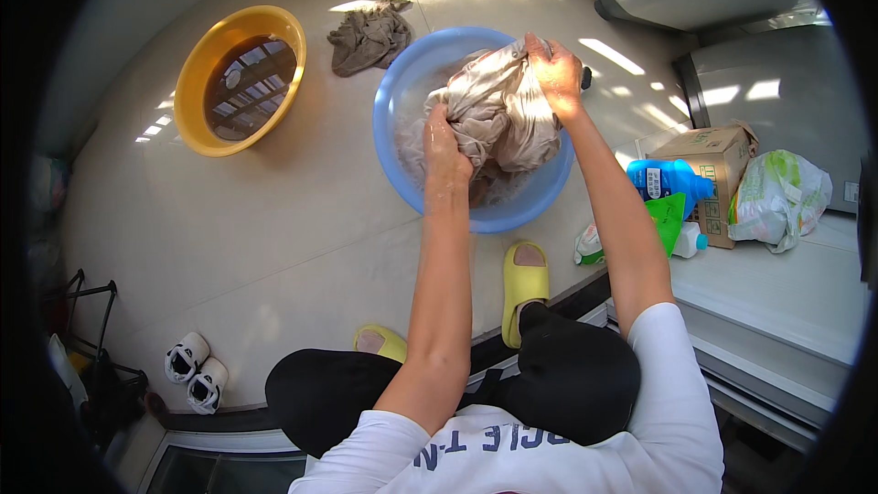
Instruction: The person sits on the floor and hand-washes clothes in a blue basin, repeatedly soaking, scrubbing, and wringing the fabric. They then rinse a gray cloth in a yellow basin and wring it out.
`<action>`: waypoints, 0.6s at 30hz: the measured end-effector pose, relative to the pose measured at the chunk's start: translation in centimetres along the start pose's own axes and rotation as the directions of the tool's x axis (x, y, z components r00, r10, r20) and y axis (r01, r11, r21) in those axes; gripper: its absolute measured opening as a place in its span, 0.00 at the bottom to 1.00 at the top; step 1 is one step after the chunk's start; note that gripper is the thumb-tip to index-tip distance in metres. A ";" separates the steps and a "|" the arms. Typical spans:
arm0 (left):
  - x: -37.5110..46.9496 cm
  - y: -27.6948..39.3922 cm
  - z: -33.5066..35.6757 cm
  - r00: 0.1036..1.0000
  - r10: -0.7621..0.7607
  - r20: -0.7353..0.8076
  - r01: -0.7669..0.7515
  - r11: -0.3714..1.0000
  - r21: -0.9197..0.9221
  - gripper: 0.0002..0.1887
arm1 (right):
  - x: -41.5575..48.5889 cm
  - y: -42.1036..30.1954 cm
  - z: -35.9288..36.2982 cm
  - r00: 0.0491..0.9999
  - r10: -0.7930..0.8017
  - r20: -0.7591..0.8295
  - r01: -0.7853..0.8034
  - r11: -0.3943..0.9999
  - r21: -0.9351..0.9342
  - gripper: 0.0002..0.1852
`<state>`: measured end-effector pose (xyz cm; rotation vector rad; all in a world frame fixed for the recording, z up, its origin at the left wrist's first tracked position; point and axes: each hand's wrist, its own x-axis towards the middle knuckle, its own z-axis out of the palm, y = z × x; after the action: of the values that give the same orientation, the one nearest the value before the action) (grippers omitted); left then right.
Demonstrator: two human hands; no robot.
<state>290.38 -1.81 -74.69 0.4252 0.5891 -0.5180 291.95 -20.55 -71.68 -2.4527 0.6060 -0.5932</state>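
A wet, pale beige cloth garment point(490, 106) is bunched between my two hands above a blue plastic basin point(405, 185). My left hand point(446, 151) grips its near left side, and wet suds cling to the wrist. At the far right end, my right hand point(554, 75) has the fabric bunched in its fingers. Below the garment, sudsy water point(415, 130) fills the basin, with more cloth partly showing in it. How much of the held garment dips into the water is hidden behind its folds.
A yellow basin point(195, 48) of dark water stands at the left, beside a crumpled grey-brown cloth point(374, 41) on the tiles. To the right are a blue detergent bottle point(665, 182), a cardboard box point(720, 165) and a plastic bag point(782, 199). White shoes point(195, 370) lie lower left.
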 end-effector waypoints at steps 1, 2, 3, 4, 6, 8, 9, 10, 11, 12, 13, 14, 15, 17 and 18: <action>-0.3 2.1 -0.2 0.995 0.088 0.049 -0.091 0.994 0.057 0.17 | 0.2 -0.4 -2.0 0.993 0.120 -0.015 -0.120 0.993 0.000 0.29; -0.5 3.3 -0.3 0.982 0.150 0.115 -0.162 0.982 0.102 0.17 | 1.3 2.3 -4.5 0.988 0.151 0.029 -0.153 0.964 0.216 0.26; -0.8 5.0 -1.5 0.971 0.182 0.152 -0.202 0.971 0.129 0.17 | 1.2 1.6 -6.4 0.973 0.169 0.158 -0.221 0.877 0.426 0.21; -1.0 5.9 -2.2 0.958 0.201 0.204 -0.234 0.961 0.151 0.17 | 1.3 2.0 -8.8 0.973 0.127 0.193 -0.196 0.897 0.397 0.20; -0.9 6.2 -2.9 0.951 0.241 0.195 -0.284 0.930 0.234 0.19 | 1.0 0.9 -12.2 0.973 0.045 0.225 -0.117 0.941 0.318 0.19; -1.4 5.9 -3.1 0.924 0.295 0.242 -0.365 0.870 0.332 0.20 | 0.4 -0.8 -15.2 0.965 -0.003 0.261 -0.090 0.935 0.344 0.18; -1.5 5.9 -3.1 0.920 0.307 0.245 -0.381 0.849 0.366 0.20 | 0.0 -2.5 -16.5 0.969 -0.037 0.244 -0.056 0.931 0.362 0.18; -1.5 6.3 -3.2 0.913 0.325 0.248 -0.402 0.819 0.408 0.20 | -0.4 -4.0 -17.2 0.969 -0.074 0.234 -0.009 0.942 0.335 0.18; -1.5 6.4 -3.2 0.904 0.345 0.251 -0.425 0.786 0.449 0.20 | -0.5 -5.4 -18.1 0.967 -0.113 0.227 0.039 0.951 0.308 0.18; -2.0 6.5 -2.8 0.880 0.394 0.264 -0.474 0.748 0.464 0.20 | -0.3 -6.0 -19.2 0.951 -0.122 0.282 0.046 0.964 0.262 0.18; -2.2 6.6 -2.7 0.889 0.389 0.242 -0.458 0.773 0.440 0.20 | -0.6 -7.2 -20.2 0.929 -0.128 0.347 0.044 0.970 0.240 0.18; -2.2 6.8 -2.4 0.896 0.388 0.216 -0.444 0.794 0.415 0.20 | -0.2 -7.4 -20.4 0.906 -0.131 0.403 0.008 0.956 0.292 0.18; -2.1 7.1 -2.1 0.899 0.391 0.197 -0.437 0.814 0.383 0.20 | 0.5 -7.4 -20.4 0.880 -0.147 0.452 -0.020 0.939 0.344 0.18; -2.2 7.6 -2.6 0.927 0.349 0.135 -0.374 0.874 0.311 0.20 | -0.1 -6.2 -18.5 0.830 -0.033 0.556 -0.212 0.905 0.370 0.21; -2.1 7.8 -3.1 0.936 0.341 0.090 -0.353 0.905 0.239 0.20 | 0.4 -4.6 -17.5 0.787 0.016 0.617 -0.185 0.960 0.211 0.23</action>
<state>292.04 6.70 -73.97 0.7429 0.3905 -0.2578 284.44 -24.18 -55.62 -2.1583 0.3534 0.1774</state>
